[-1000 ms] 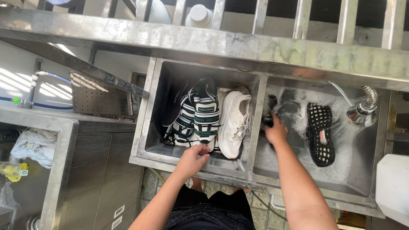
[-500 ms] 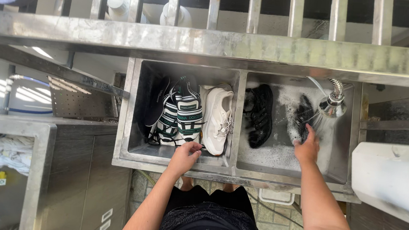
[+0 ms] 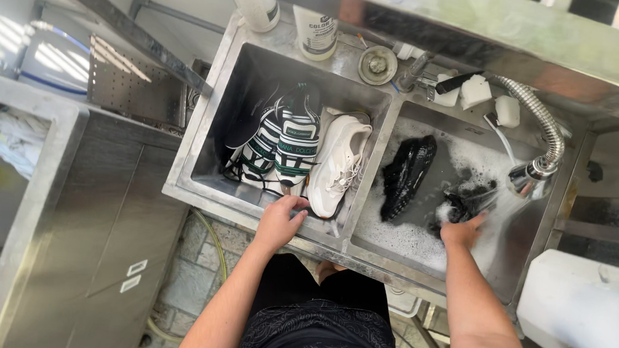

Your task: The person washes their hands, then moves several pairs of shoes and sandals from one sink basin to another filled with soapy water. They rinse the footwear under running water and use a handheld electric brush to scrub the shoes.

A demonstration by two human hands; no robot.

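A steel double sink (image 3: 369,164) lies below me. The left basin holds a pair of black, white and green striped sneakers (image 3: 283,139) and a white sneaker (image 3: 338,161). My left hand (image 3: 280,219) rests on the front rim of that basin, fingers curled over the edge near the white sneaker's heel. The right basin is full of soapy foam. In it lies a black shoe (image 3: 405,174), and my right hand (image 3: 463,227) grips a second black shoe (image 3: 462,204), foam-covered, under the flexible metal tap hose (image 3: 540,141).
Two white bottles (image 3: 313,31) stand on the back ledge beside a round drain strainer (image 3: 377,63) and white soap pieces (image 3: 474,91). A steel cabinet (image 3: 100,216) stands to the left, a white container (image 3: 585,313) to the right. A steel shelf runs overhead.
The view has come closer and tilted. My right hand has moved from one black shoe across the right basin and now holds the other under the tap. My left hand stays on the rim.
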